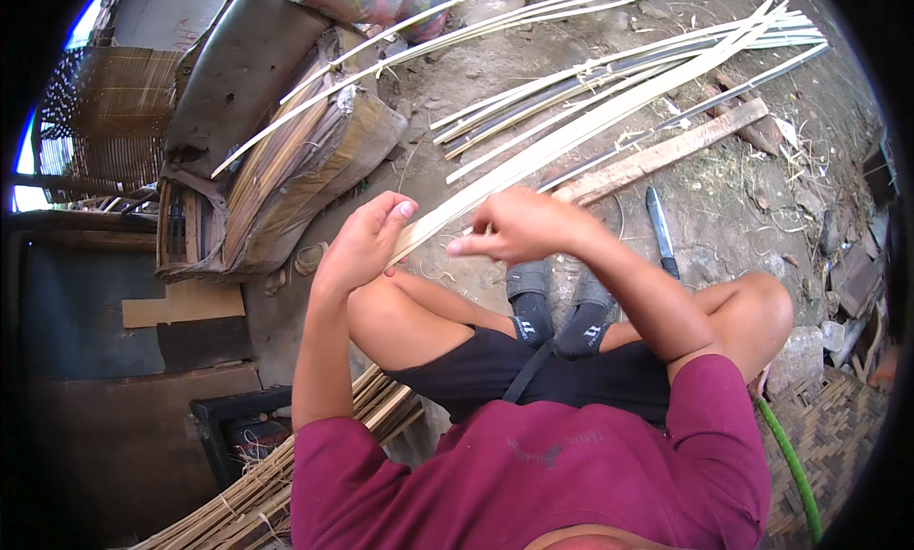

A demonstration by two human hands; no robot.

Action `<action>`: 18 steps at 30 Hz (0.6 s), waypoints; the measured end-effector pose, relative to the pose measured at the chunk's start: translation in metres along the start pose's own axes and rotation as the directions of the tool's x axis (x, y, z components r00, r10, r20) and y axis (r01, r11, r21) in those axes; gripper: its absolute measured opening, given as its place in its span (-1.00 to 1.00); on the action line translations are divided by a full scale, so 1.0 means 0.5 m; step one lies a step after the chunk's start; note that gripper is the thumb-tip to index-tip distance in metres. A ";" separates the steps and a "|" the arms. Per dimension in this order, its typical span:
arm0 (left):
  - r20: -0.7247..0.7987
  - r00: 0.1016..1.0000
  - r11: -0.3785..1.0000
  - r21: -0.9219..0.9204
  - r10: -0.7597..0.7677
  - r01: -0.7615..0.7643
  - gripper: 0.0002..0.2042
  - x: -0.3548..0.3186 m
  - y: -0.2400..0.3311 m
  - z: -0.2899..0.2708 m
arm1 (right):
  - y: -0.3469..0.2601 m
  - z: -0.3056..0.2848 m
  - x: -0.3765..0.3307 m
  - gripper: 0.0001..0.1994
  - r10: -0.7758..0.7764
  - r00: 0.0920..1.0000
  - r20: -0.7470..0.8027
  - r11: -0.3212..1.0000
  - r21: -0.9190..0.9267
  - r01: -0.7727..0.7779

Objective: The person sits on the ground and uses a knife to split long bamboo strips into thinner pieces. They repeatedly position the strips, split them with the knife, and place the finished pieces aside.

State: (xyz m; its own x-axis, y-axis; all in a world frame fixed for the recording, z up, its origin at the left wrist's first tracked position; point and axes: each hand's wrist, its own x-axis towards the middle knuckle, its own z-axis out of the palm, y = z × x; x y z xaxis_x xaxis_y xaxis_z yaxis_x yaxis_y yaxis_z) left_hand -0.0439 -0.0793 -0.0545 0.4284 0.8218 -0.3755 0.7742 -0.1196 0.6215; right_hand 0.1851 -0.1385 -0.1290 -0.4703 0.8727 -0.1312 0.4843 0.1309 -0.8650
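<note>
Long pale bamboo strips (571, 133) slant from my lap toward the far right. My left hand (362, 240) is closed around their near end, thumb on top and fingertips showing beneath. My right hand (528, 224) is just right of the strips, close to their lower edge. Its fingers are curled and one digit points left; whether anything thin is pinched in it is hidden. Beyond my right forearm a knife (657, 221) with a dark handle lies on the ground. A rough wooden bar (666, 152) lies past the right hand.
More bamboo strips (533, 98) lie on the ground ahead, some dark-skinned. Further strips (381, 66) cross a worn sack of slats (305, 179) at the left. A bundle of split sticks (257, 483) is by my left side. A woven mat (828, 445) and stones (798, 358) are at the right.
</note>
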 end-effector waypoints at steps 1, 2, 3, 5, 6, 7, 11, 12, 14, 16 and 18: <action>-0.023 1.000 1.000 0.007 0.004 -0.004 -0.69 -0.004 0.006 -0.005 | -0.012 0.030 0.012 -0.56 -0.002 1.000 -0.005 0.995 0.103 0.003; -0.044 0.999 0.999 0.045 0.011 -0.009 -0.69 -0.006 0.012 -0.010 | -0.008 0.066 0.033 -0.56 -0.063 0.996 -0.071 0.941 0.328 0.083; -0.056 0.998 0.997 0.080 0.020 -0.016 -0.69 -0.005 0.017 -0.011 | 0.005 0.104 0.056 -0.57 -0.098 0.984 -0.146 0.832 0.530 0.162; -0.063 0.998 0.993 0.114 0.014 -0.006 -0.70 -0.001 0.025 -0.015 | 0.023 0.168 0.087 -0.61 -0.123 0.951 -0.284 0.560 0.771 0.303; -0.063 0.998 0.993 0.117 0.000 0.007 -0.70 -0.002 0.033 -0.021 | 0.024 0.194 0.097 -0.63 -0.127 0.930 -0.345 0.435 0.823 0.365; -0.061 0.998 0.993 0.120 -0.012 0.019 -0.71 -0.002 0.039 -0.025 | 0.023 0.210 0.101 -0.66 -0.120 0.906 -0.407 0.301 0.854 0.424; -0.089 0.996 0.997 0.064 -0.028 0.034 -0.73 -0.004 0.046 -0.048 | 0.049 0.202 0.116 -0.72 0.146 0.876 -0.460 -0.022 0.884 0.468; -0.113 0.993 0.995 0.095 -0.020 0.030 -0.74 -0.006 0.051 -0.053 | 0.063 0.183 0.117 -0.74 0.278 0.834 -0.476 -0.022 0.865 0.501; -0.167 0.986 0.989 0.143 -0.004 0.028 -0.74 -0.005 0.057 -0.052 | 0.126 0.152 0.147 -0.78 0.453 0.747 -0.486 0.019 0.843 0.537; -0.203 0.979 0.960 0.278 0.019 0.039 -0.75 -0.030 0.078 -0.056 | 0.192 0.112 0.157 -0.70 0.639 0.587 -0.497 0.048 0.788 0.614; -0.237 0.946 0.916 0.383 0.222 -0.119 -0.76 -0.054 0.047 -0.061 | 0.270 0.057 0.156 -0.57 0.749 0.423 -0.510 0.052 0.681 0.730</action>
State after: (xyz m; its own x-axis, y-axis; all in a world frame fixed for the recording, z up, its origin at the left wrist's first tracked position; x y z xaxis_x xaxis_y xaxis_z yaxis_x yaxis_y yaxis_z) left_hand -0.0517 -0.0874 -0.0088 0.4664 0.8829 -0.0546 0.8368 -0.4203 0.3507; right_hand 0.1926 -0.0664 -0.2696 0.5403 0.7072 -0.4560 -0.8208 0.3237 -0.4705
